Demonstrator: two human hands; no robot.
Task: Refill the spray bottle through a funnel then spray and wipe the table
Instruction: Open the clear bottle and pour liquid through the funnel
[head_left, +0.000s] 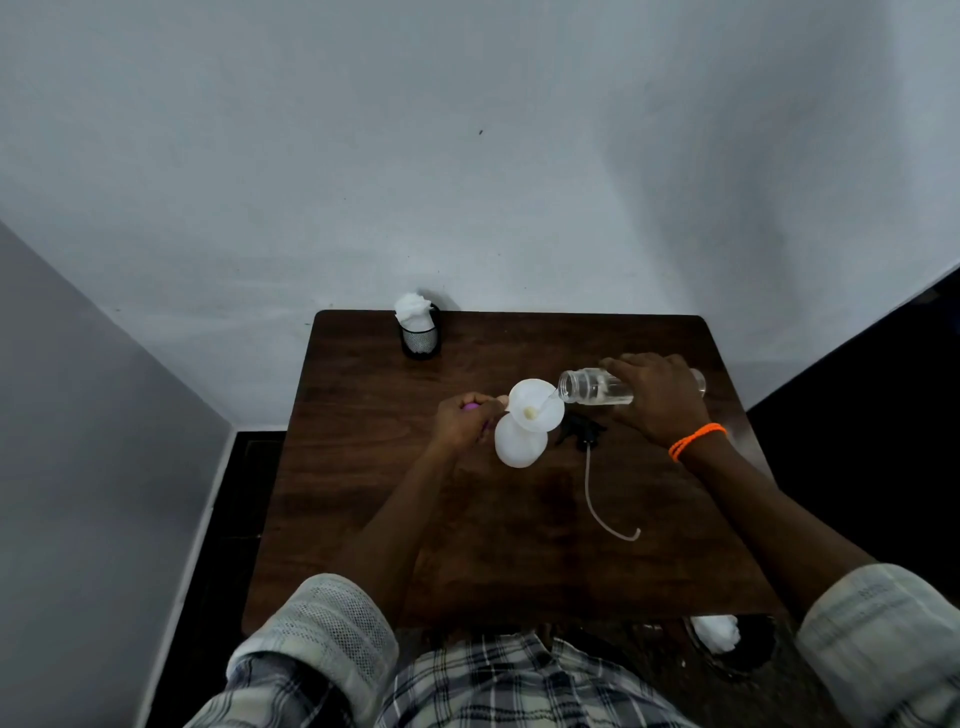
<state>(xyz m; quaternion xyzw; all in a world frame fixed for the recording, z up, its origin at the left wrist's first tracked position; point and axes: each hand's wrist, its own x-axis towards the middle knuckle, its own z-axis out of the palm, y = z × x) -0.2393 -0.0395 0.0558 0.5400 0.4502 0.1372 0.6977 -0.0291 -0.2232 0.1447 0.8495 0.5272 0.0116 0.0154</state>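
A white spray bottle body (519, 442) stands on the brown table (467, 545) with a white funnel (535, 410) in its neck. My left hand (465, 422) pinches the funnel's left rim; something pink shows under its fingers. My right hand (657, 397) grips a clear water bottle (597, 387), tipped on its side with the mouth over the funnel. A thin stream of water runs into the funnel. The black trigger spray head (579, 431) lies on the table right of the bottle, its long tube (597, 499) curling toward me.
A black mesh cup (421, 338) stuffed with white tissue stands at the table's far left corner by the wall. More white tissue (717, 631) lies in a dark bin on the floor at the near right edge. Walls close in behind and on the left.
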